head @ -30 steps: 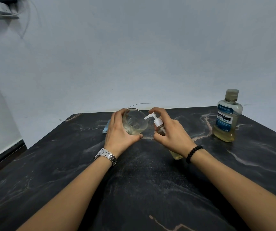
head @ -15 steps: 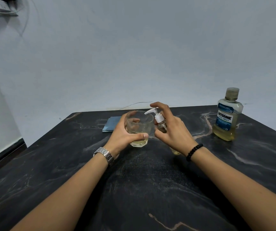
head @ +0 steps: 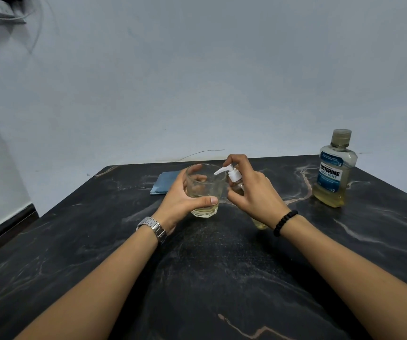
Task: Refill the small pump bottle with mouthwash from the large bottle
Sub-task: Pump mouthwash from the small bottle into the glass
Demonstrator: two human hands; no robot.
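Landmark: clear tumbler glass [head: 203,190], faceted base, standing upright on the black marble-patterned table [head: 222,278] with pale veins. A thin layer of yellowish liquid sits in its bottom.

Left hand [head: 178,202]: wrapped around the glass, thumb across the near wall, fingers on the far side. Metal link watch [head: 154,228] on that wrist.

Right hand [head: 254,192]: just right of the glass, gripping the small pump bottle [head: 235,179], forefinger on top of the white plastic pump head; the nozzle points over the glass rim. Bottle body is mostly hidden by the hand. Black bead bracelet [head: 283,222] on the wrist.

Large bottle [head: 334,170]: well right of the glass, upright, capped, clear plastic, yellow liquid low inside, blue label reading "LISTERINE COOL MINT".

Blue folded cloth [head: 164,181]: just behind-left of the glass.
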